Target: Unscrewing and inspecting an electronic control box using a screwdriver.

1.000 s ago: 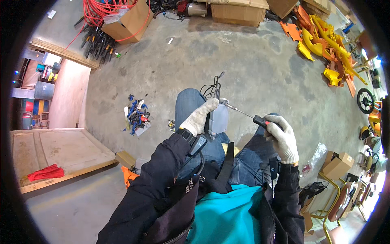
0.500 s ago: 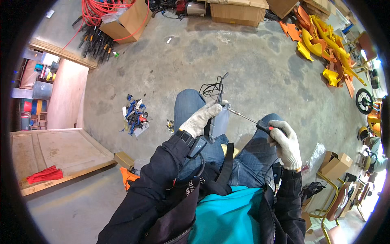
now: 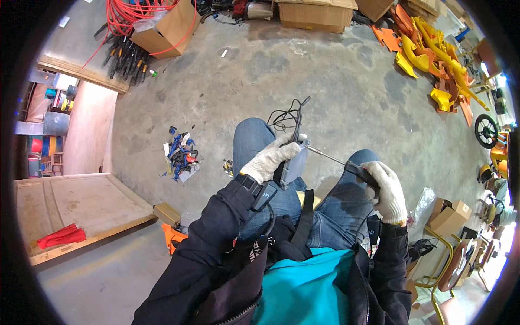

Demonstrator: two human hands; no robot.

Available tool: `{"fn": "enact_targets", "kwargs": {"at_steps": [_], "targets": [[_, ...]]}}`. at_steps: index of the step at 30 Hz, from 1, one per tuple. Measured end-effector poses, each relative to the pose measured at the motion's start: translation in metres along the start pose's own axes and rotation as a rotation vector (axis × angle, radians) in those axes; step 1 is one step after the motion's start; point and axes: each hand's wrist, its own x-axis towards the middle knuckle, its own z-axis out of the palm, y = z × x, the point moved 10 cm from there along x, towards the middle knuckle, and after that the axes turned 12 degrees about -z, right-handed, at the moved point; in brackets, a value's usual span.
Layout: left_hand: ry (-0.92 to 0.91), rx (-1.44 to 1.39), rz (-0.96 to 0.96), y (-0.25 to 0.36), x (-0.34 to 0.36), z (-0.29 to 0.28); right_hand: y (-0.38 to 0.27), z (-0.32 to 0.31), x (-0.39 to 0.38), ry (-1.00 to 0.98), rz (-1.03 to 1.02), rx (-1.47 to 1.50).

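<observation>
Both of my hands wear white knit gloves. My left hand (image 3: 269,161) is closed round a flat grey box (image 3: 296,165) with black cables (image 3: 292,118) trailing from its far end. The box is tilted on edge above my left thigh. My right hand (image 3: 385,190) wraps the dark handle of a screwdriver (image 3: 331,157) over my right knee. Its long metal shaft points left, and the tip meets the box's far right corner. The fastener at the tip is too small to make out.
Blue and black scraps (image 3: 182,153) lie on the floor left of my knees. A low wooden board (image 3: 81,208) bears a red cloth (image 3: 62,236). Yellow and orange plastic parts (image 3: 433,59) are heaped at far right. Cardboard boxes (image 3: 315,17) stand at the back; a yellow-framed chair (image 3: 445,265) is on the right.
My right hand has rolled round the screwdriver handle, so its red patch no longer shows. The box has tilted slightly in my left hand, and the cables have shifted a little.
</observation>
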Motion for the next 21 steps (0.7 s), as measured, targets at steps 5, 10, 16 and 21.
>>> {"fn": "enact_targets", "kwargs": {"at_steps": [5,10,16,21], "targets": [[0.003,0.031,-0.007,0.0,0.01,-0.004,-0.004,0.004,0.004,-0.062,0.038,-0.053],[0.016,0.051,0.027,0.012,0.006,-0.012,-0.03,0.018,0.012,-0.189,-0.157,-0.259],[-0.062,0.019,-0.012,-0.01,0.004,0.003,-0.005,0.011,0.003,-0.321,-0.34,-0.406],[-0.079,0.042,-0.012,-0.027,0.015,-0.001,-0.028,0.036,-0.025,-0.41,-0.036,-0.07]]}}
